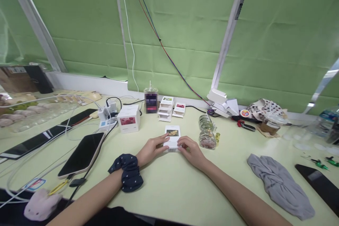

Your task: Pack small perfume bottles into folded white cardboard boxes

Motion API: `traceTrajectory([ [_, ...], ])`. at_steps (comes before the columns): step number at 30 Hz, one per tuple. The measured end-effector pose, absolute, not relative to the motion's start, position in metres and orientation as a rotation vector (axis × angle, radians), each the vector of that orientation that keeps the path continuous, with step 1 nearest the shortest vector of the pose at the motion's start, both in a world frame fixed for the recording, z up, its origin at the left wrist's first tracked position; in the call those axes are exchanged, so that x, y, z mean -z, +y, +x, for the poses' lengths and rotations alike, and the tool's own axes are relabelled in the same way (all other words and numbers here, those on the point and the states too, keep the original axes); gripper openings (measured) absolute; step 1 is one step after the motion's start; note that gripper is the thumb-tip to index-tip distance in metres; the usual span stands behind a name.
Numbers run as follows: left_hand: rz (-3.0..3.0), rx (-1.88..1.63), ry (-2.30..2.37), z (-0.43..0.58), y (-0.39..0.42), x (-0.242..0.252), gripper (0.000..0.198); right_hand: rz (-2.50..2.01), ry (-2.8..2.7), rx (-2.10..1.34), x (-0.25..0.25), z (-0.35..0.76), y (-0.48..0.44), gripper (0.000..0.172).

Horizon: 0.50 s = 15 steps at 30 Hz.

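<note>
A small white box [173, 142] with a picture of yellow flowers on top lies on the table in front of me. My left hand [153, 150] grips its left side, fingers on the top edge and thumb near the lower corner. On the opposite side, my right hand [192, 152] has its curled fingers and thumb against the box. A barcode shows on the end nearest me. Beyond it stand stacked small white boxes [166, 109] and another white box with a pink picture [179, 109]. Clear round packs [207, 138] sit right of my hands.
Phones [82, 153] and a tangle of cables cover the left side, beside a white cube box [128, 119] and a power strip [108, 124]. A drink cup [151, 101] stands at the back. To the right lie folded white cartons [224, 104] and a grey headband [280, 185].
</note>
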<state>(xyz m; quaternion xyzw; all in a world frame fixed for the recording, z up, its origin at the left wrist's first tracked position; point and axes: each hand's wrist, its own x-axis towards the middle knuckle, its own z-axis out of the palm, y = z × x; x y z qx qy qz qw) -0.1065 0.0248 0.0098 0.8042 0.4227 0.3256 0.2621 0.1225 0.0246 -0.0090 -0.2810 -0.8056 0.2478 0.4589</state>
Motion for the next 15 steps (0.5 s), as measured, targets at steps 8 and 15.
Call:
traceTrajectory([
  [8, 2.145, -0.86, 1.158, -0.1047, 0.0202, -0.017, 0.047, -0.832, -1.869, -0.648, 0.0121, 0.1224, 0.0272, 0.013],
  [15, 2.015, -0.935, 1.17, -0.1086, 0.0239, -0.0145, 0.042, -1.118, -1.756, -0.732, 0.0057, 0.1216, 0.0262, 0.027],
])
